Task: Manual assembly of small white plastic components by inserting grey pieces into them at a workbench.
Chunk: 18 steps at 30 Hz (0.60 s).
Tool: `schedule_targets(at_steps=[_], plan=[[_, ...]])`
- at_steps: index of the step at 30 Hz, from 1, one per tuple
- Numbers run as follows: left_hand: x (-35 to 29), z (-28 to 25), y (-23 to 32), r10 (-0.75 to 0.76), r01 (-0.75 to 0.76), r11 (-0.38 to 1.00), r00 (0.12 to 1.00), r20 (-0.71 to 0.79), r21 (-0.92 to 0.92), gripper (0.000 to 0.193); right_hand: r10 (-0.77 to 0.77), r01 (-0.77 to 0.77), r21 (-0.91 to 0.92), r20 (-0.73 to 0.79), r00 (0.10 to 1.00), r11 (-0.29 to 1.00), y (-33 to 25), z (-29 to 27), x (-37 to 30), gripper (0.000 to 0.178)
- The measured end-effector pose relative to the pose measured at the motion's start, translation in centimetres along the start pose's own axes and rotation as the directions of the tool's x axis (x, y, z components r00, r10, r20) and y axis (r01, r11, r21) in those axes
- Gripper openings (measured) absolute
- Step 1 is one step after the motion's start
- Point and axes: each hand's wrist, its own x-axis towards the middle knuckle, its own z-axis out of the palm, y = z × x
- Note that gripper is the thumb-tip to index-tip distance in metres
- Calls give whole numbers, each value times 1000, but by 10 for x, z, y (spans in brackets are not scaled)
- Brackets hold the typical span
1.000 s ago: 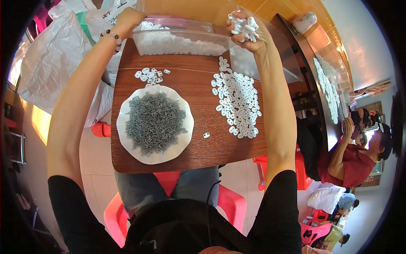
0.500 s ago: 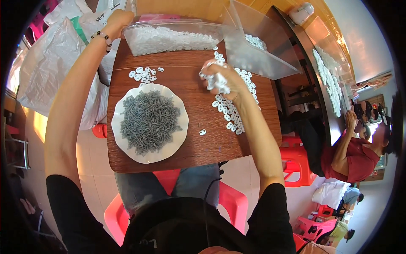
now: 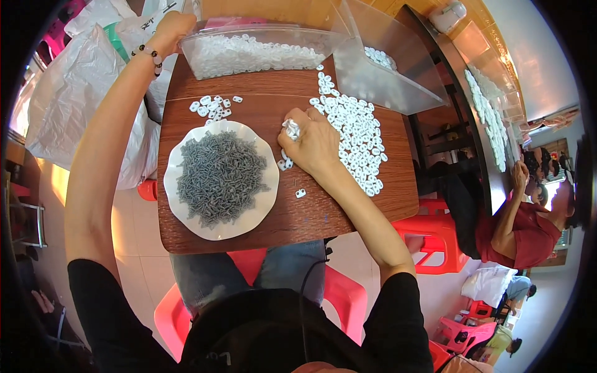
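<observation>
At one table (image 3: 295,225), two hands (image 3: 313,140): one clutches pieces (image 3: 291,129).

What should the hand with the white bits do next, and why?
I think the right hand should gently open and let its white pieces drop onto the table. It seems low between the plate and the big white pile, and a few loose pieces lie right beside it.

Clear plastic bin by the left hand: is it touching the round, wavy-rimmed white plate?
Apart. The head view shows bare brown wood-grained tabletop between the clear plastic bin and the wavy-rimmed white plate.
</observation>
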Motion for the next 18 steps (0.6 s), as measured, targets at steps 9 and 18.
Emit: schedule_targets(at_steps=[9, 18], plan=[[-3, -5, 0, 13, -12, 999, 1000, 17, -38, 30, -168, 164, -48, -105, 980, 985, 16, 5, -8, 31], [12, -18, -20, 5, 14, 985, 994, 108, -169, 64, -153, 149, 44, 97, 983, 988, 3, -15, -4, 55]])
